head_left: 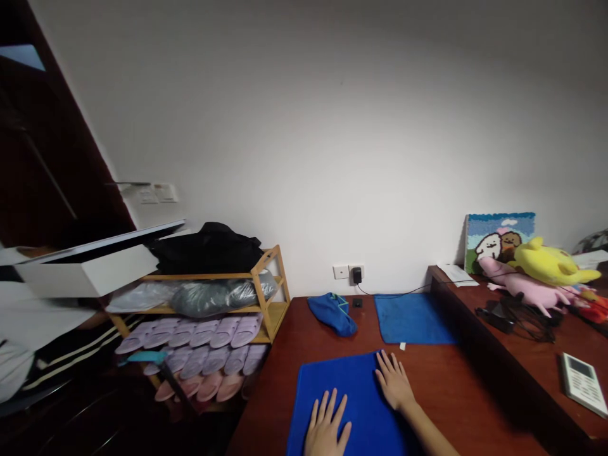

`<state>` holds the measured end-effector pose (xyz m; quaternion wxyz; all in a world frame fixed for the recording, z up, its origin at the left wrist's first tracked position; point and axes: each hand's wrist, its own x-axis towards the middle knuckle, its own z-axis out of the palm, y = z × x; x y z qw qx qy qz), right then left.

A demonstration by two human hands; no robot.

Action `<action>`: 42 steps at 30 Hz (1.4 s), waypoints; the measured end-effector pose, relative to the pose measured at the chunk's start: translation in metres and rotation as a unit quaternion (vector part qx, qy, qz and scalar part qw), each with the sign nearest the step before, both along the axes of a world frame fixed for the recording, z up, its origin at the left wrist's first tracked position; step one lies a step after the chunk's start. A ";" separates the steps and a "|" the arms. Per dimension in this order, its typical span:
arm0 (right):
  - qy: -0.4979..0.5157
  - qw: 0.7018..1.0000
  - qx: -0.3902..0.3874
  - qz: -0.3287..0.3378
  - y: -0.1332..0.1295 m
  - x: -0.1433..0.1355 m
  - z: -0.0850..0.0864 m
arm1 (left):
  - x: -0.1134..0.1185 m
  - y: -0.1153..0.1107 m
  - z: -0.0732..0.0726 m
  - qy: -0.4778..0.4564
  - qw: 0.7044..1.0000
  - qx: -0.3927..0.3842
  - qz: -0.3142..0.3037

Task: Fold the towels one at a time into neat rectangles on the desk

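Note:
A bright blue cloth (pixel 354 386) lies spread flat on the reddish-brown table, its near part running out of the bottom of the view. My left hand (pixel 327 425) rests palm down on its lower middle, fingers spread. Near the cloth's far right corner, my right hand (pixel 395 382) also lies flat with fingers apart. Neither hand grips anything. Behind the cloth sit a crumpled blue cloth (pixel 334 313) on the left and a second flat blue cloth (pixel 412 318), with a small white tag, on the right.
On the right, a raised tabletop (pixel 520 367) bears plush toys (pixel 546 266), a fluffy picture (pixel 498 237), black cables and a white remote-like device (pixel 584 383). A plugged-in adapter (pixel 356 275) trails a cord. On the left stands a wooden rack (pixel 268 304) with slippers; a person sits beside it.

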<state>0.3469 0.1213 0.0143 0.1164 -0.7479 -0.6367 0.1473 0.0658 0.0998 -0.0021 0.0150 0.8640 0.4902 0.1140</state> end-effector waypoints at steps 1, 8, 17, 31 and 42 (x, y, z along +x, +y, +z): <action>-0.010 1.000 -0.006 -0.004 0.003 -0.001 -0.001 | -0.001 0.005 0.002 0.003 1.000 -0.004 -0.011; -0.051 0.996 -0.036 -0.064 0.011 -0.007 -0.005 | -0.004 0.021 0.017 0.013 0.999 -0.020 -0.044; -0.019 0.998 -0.001 -0.052 0.011 -0.007 -0.005 | 0.039 0.032 0.017 -0.031 0.998 0.047 0.004; -0.088 0.994 -0.020 -0.060 0.017 -0.004 -0.031 | 0.083 0.100 0.007 -0.043 0.998 -0.046 0.008; -0.093 0.993 -0.028 -0.065 0.019 -0.006 -0.024 | -0.041 0.139 0.010 0.015 0.992 -0.020 0.127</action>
